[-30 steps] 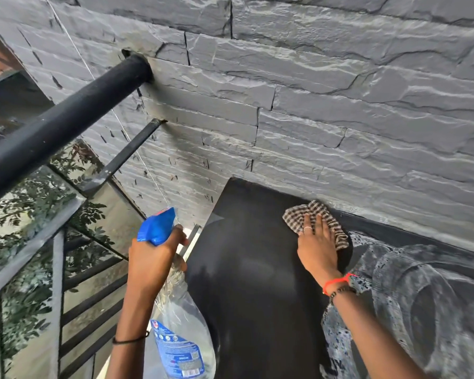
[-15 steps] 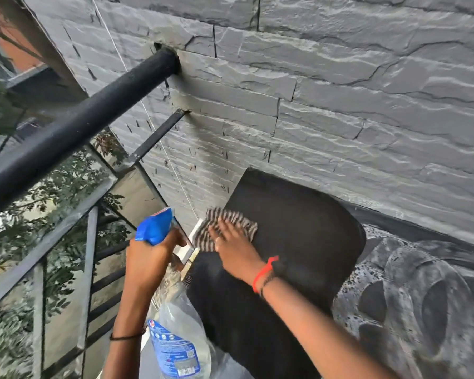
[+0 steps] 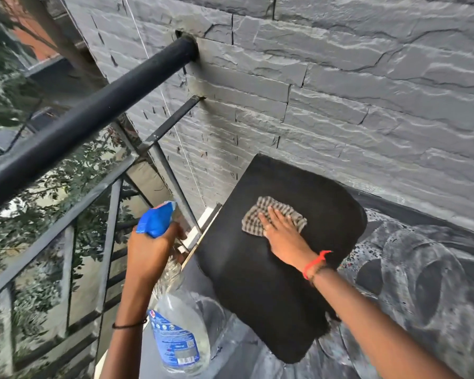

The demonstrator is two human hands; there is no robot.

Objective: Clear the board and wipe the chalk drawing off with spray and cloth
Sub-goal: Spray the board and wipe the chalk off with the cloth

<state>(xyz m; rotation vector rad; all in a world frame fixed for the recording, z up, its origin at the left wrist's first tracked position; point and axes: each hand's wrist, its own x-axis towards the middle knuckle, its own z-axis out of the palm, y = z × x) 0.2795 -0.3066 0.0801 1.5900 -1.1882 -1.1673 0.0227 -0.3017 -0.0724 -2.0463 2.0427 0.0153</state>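
The right hand (image 3: 281, 236) lies flat on the checked cloth (image 3: 274, 216), its fingers (image 3: 271, 217) spread and pressed down on the fabric, pinning it against the board (image 3: 257, 269). The cloth sits in the upper part of a clean, wet-black patch of the board, which leans against the grey stone wall (image 3: 340, 105). A red thread (image 3: 316, 262) is tied round the right wrist.

At about 3 to 5 o'clock from the cloth the chalk drawing (image 3: 411, 274) remains: pale grey swirls and rings, speckled where it borders the wiped black patch. More smeared chalk shows below the patch, toward 6 o'clock.

At 9 o'clock from the cloth, the left hand (image 3: 151, 253) grips the neck of the spray bottle (image 3: 178, 324), fingers wrapped tight round it just under the blue trigger head (image 3: 156, 218). The bottle is clear with a blue label and hangs downward from the hand, tilted slightly. A thin dark band (image 3: 129, 324) circles the left forearm.

Beyond the left hand, at 10 o'clock, a thick black handrail (image 3: 93, 119) runs into the wall, with metal railing bars (image 3: 107, 242) beneath it and green foliage (image 3: 66, 173) behind.
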